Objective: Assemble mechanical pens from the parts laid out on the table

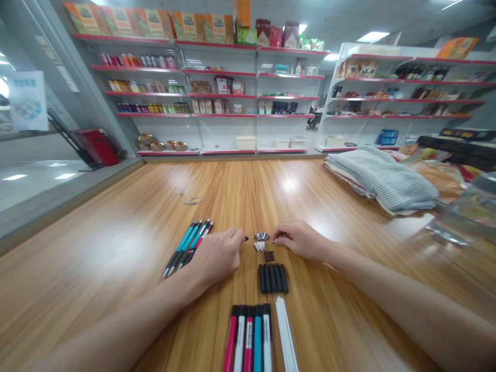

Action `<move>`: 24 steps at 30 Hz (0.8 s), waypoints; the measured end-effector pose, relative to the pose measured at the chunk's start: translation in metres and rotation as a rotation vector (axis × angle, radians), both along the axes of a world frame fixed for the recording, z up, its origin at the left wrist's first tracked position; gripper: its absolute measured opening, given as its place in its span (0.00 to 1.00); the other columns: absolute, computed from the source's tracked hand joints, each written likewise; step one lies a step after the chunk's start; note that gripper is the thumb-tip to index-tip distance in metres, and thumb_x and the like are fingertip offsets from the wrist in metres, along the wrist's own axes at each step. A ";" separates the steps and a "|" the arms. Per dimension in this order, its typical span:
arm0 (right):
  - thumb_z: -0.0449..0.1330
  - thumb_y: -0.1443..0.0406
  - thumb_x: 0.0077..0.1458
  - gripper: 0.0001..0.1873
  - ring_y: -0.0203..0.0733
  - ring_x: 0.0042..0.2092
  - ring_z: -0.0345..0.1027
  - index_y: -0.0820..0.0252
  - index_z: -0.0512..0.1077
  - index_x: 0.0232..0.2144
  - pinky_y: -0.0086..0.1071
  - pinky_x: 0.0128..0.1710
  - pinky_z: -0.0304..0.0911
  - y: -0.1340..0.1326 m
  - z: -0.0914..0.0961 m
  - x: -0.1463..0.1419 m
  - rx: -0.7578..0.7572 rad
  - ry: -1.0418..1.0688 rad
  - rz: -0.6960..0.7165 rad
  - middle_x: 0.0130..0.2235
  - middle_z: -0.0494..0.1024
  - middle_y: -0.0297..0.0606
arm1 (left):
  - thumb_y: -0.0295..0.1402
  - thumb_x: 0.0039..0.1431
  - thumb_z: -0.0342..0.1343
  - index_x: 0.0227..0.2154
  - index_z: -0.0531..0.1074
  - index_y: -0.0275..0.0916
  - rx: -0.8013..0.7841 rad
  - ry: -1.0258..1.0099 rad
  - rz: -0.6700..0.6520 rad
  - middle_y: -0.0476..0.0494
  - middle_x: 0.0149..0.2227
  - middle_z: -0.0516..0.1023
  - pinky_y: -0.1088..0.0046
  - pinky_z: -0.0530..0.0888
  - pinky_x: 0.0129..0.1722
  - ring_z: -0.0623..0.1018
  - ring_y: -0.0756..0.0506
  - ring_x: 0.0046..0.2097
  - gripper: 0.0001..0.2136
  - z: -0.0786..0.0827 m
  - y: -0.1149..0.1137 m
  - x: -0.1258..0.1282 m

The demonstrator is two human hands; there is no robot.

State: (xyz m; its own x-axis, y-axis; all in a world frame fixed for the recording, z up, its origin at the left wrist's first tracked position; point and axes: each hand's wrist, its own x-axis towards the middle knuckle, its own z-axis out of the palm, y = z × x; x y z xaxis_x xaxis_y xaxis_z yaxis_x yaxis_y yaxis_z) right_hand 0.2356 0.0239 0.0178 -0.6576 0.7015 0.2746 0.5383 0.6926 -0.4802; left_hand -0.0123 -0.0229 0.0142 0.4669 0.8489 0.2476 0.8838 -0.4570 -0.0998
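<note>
My left hand rests on the wooden table, fingers curled, pinching a small dark pen piece at its fingertips. My right hand lies opposite, fingers closed on something tiny I cannot make out. Between the two hands sit a cluster of silver pen tips, small white pieces and tiny dark springs. Left of my left hand lie several assembled teal, black and red pens. Nearer me are black grip sleeves, a row of pen barrels and white refill tubes.
Folded striped cloth and other stacked goods lie at the table's right. A clear plastic bag sits at the far right. A small metal ring lies further back. Store shelves line the back wall.
</note>
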 end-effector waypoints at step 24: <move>0.58 0.69 0.55 0.14 0.32 0.29 0.64 0.60 0.68 0.45 0.28 0.32 0.61 -0.004 -0.016 -0.013 -0.069 0.186 -0.076 0.31 0.73 0.32 | 0.26 0.59 0.44 0.33 0.66 0.38 -0.032 0.004 0.010 0.43 0.33 0.74 0.70 0.63 0.29 0.75 0.45 0.33 0.07 0.001 -0.001 0.002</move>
